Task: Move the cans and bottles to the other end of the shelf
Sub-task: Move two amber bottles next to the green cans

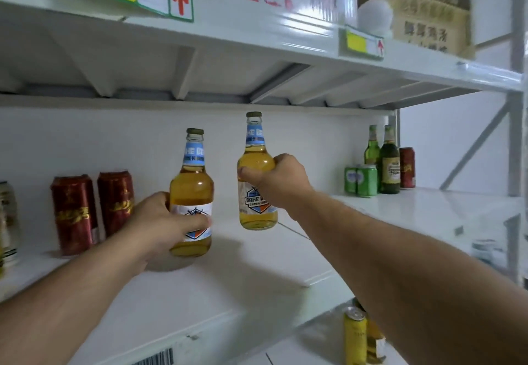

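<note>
My left hand point(160, 222) grips a clear bottle of amber drink point(191, 184) by its lower body, just above the white shelf point(257, 273). My right hand point(281, 183) grips a second bottle of the same kind point(257, 216) around its middle and holds it higher, lifted off the shelf. Two red cans point(74, 213) stand at the left with another can at the frame edge. At the right end stand two green cans point(360, 179), two green bottles point(389, 162) and a red can point(407, 167).
The upper shelf's underside point(200, 59) hangs close above the bottle tops, with boxes point(428, 10) on it. A grey upright post point(517, 136) closes the right end. A yellow can point(355, 336) stands on the lower shelf.
</note>
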